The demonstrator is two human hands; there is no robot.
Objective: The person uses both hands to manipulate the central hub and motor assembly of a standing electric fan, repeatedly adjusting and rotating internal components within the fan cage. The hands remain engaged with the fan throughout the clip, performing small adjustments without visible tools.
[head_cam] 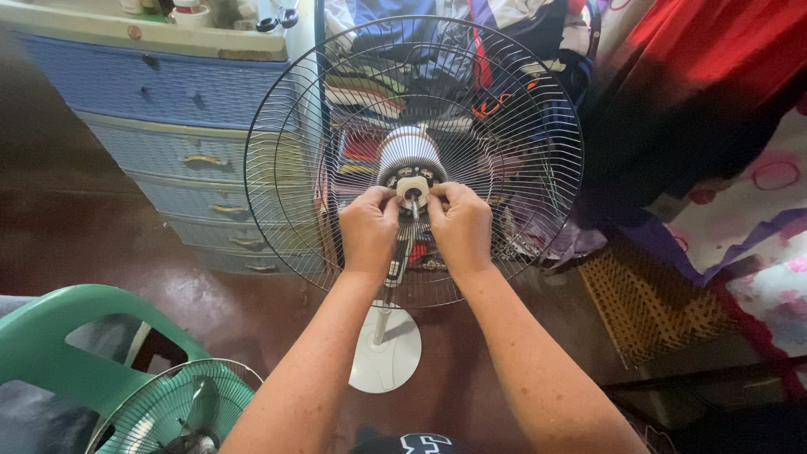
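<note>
A stand fan without blades faces me: its black wire rear guard [286,151] rings a white motor housing [409,151] with a bare shaft [414,204]. My left hand [367,229] and my right hand [461,225] press together at the hub, fingertips on a cream plastic nut [413,186] around the shaft. The white pole runs down to a round white base [387,357] on the brown floor.
A blue plastic drawer cabinet [168,109] stands at the back left. A green plastic chair [50,336] and a green fan front guard [176,412] lie at bottom left. Piled clothes sit behind the fan, red cloth [714,59] and a woven mat [656,303] at right.
</note>
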